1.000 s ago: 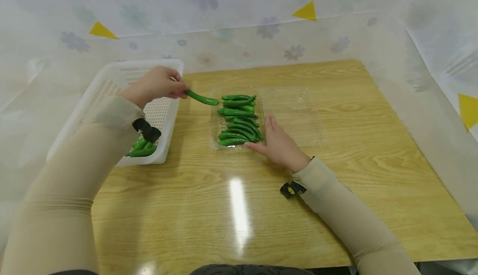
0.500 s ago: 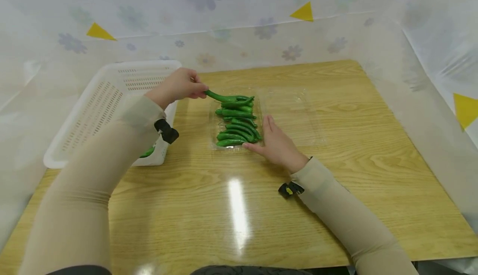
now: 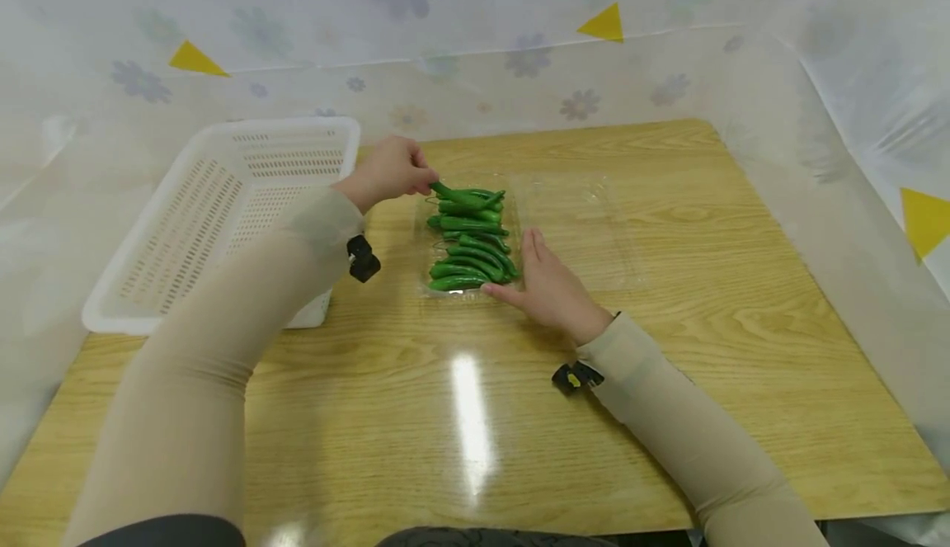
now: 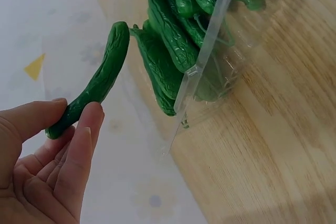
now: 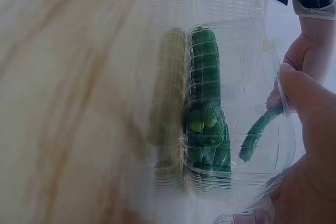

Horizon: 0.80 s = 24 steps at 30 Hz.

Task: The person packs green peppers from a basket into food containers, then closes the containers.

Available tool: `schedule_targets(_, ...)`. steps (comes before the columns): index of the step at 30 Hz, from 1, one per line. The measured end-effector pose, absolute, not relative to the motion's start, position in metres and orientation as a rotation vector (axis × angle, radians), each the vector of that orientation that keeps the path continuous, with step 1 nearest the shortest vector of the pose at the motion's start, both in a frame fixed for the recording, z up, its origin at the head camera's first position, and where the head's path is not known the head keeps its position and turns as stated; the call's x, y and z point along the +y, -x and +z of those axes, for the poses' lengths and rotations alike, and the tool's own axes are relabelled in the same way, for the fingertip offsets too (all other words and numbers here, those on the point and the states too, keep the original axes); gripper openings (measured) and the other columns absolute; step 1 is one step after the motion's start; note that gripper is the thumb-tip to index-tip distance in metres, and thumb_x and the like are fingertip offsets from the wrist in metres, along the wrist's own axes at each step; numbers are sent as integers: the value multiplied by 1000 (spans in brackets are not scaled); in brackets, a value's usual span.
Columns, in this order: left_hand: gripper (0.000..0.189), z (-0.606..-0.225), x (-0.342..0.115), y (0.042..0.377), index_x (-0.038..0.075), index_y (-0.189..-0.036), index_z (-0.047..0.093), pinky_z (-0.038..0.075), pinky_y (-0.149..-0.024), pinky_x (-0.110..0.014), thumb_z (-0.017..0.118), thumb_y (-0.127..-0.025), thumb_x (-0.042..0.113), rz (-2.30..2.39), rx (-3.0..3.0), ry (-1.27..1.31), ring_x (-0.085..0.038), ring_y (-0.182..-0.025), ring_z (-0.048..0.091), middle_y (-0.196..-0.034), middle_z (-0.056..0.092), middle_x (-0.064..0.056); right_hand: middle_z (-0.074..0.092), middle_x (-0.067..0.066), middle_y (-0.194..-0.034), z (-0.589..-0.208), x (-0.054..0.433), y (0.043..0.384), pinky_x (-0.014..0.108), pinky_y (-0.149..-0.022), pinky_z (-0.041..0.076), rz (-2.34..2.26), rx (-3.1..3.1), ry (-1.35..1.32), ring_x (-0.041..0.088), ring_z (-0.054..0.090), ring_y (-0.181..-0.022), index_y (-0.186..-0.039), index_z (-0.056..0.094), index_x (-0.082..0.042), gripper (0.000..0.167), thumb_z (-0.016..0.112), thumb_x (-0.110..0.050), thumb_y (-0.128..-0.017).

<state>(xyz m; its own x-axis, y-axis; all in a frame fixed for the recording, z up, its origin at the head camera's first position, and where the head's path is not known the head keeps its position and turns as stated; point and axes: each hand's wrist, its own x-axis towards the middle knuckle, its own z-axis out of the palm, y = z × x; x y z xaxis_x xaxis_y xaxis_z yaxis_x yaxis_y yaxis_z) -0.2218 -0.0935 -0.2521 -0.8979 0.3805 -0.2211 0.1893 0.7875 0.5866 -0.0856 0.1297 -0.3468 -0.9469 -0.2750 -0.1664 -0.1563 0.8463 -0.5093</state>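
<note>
My left hand [image 3: 393, 169] pinches one end of a green chili pepper [image 4: 97, 80] between thumb and fingers. The pepper is held over the far end of a clear plastic clamshell box [image 4: 197, 61], whose wall partly blurs what lies behind it. Several green chili peppers [image 3: 471, 224] lie crosswise in the box, stacked in a column. My right hand [image 3: 555, 291] rests against the box's right side, fingers straight and thumb spread towards the near corner. In the right wrist view the thumb [image 5: 302, 90] overlaps the box rim.
The clear lid [image 3: 579, 233] lies unfolded on the right. A white perforated basket [image 3: 345, 139] stands at the left, partly hidden by my left sleeve. Wood-grain table [image 3: 594, 431] surrounds them, and a flowered plastic sheet [image 3: 490, 93] hangs behind.
My left hand has moved right from beside the basket to the box, carrying the pepper over the far end of the stack. The right hand stays at the box's side.
</note>
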Motion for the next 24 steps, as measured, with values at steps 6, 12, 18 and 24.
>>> schedule_targets(6, 21, -256, -83, 221, 3, -84, 57, 46, -67, -32, 56, -93, 23, 719, 2697, -478, -19, -76, 61, -89, 67, -13, -4, 26, -151, -346, 130, 85, 43, -110, 14, -740, 2791, 336, 34, 4, -139, -145, -3, 7, 111, 43, -72, -82)
schedule_targets(12, 24, -265, -75, 221, 4, -79, 56, 47, -66, -32, 57, -93, 24, 726, 2685, -473, -18, -77, 64, -88, 67, -12, -5, 26, -151, -345, 130, 85, 43, -110, 15, -743, 2785, 336, 33, 4, -139, -145, -4, 6, 111, 43, -72, -82)
schedule_targets(18, 23, -273, -71, 219, 3, -81, 58, 46, -66, -32, 57, -93, 23, 775, 2650, -445, -20, -77, 62, -94, 67, -16, -3, 27, -151, -345, 131, 85, 44, -110, 16, -744, 2797, 343, 34, 5, -139, -145, -2, 8, 110, 44, -70, -83)
schedule_targets(24, 25, -277, -68, 220, 3, -82, 63, 43, -66, -33, 57, -93, 24, 635, 2643, -483, -21, -67, 54, -87, 66, -15, -3, 27, -151, -344, 131, 85, 44, -110, 17, -737, 2800, 347, 35, 6, -139, -144, -2, 8, 110, 45, -69, -83)
